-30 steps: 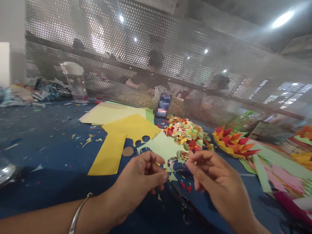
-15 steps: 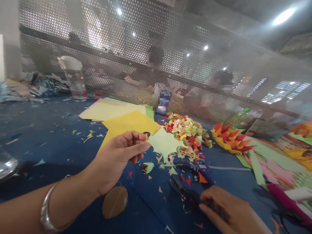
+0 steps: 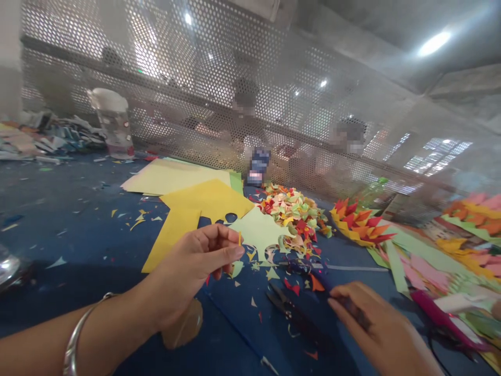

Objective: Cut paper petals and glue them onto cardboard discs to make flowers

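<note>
My left hand (image 3: 195, 269) is raised over the blue table (image 3: 78, 235), thumb and fingers pinched on a small yellow paper sliver (image 3: 239, 239). Just beyond it lies a light green cut-out sheet (image 3: 258, 230) with scalloped edges. My right hand (image 3: 379, 326) rests low at the front right, its fingers closed over a dark slim tool (image 3: 348, 305) that I cannot identify. Black scissors (image 3: 287, 308) lie on the table between my hands. A brown round disc (image 3: 183, 324) sits under my left wrist.
Yellow sheets (image 3: 207, 201) lie behind, with a heap of small coloured folded pieces (image 3: 297, 211) and a red-orange spiked paper piece (image 3: 360, 222) to the right. Green and pink strips (image 3: 422, 261) crowd the right edge. A plastic jar (image 3: 113, 125) stands by the perforated metal screen (image 3: 235, 78), with people behind it.
My right hand left the green cut-out, dropped to the table and closed on the dark tool. My left hand moved left, now pinching only a yellow sliver; the cut-out lies on the table.
</note>
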Demonstrator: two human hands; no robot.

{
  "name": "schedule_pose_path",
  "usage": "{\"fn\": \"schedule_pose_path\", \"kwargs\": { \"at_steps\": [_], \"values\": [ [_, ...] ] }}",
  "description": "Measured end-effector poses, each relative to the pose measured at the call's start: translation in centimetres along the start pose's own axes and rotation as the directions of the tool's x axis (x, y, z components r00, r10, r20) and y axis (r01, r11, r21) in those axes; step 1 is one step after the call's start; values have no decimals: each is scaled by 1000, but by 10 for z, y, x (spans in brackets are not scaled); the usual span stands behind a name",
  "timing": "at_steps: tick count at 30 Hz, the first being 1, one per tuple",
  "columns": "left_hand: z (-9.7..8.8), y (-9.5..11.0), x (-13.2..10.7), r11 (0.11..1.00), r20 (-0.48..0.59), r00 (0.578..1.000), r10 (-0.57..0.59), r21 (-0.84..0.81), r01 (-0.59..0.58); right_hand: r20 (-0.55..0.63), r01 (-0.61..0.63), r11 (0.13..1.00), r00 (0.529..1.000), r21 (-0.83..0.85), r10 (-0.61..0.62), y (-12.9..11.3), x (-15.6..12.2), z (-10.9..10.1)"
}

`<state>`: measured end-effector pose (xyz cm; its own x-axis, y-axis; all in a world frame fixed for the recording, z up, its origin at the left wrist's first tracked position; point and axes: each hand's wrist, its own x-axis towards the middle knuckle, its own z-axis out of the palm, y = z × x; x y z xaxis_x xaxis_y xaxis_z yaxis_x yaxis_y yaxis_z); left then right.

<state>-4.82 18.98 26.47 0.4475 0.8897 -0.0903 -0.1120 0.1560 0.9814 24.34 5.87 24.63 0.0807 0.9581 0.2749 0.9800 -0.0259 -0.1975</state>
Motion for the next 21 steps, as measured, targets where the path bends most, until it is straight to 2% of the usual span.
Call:
{"fn": "schedule_pose_path", "kwargs": {
  "at_steps": [4,7,9,13,17,21],
  "values": [
    [-2,-2,1,1000,7,1000,-5,17,5,1,-87,992,996,-88,87,20,2,4],
    [-2,-4,3,1000,33,999,4,31,-5,29,-143,987,989,-79,145,23,5,10],
    [-2,-5,4,999,43,999,5,36,-7,45,-180,983,982,-32,181,21,6,14],
    [-2,-7,6,999,38,999,5,38,-6,-10,-236,966,971,106,238,22,9,13],
    [-3,-7,7,1000,27,1000,1,31,-2,83,-282,915,959,289,269,33,12,0],
    [-3,-5,7,1000,11,1000,-2,20,2,48,-321,856,942,405,331,42,15,-13]
  ]
}}
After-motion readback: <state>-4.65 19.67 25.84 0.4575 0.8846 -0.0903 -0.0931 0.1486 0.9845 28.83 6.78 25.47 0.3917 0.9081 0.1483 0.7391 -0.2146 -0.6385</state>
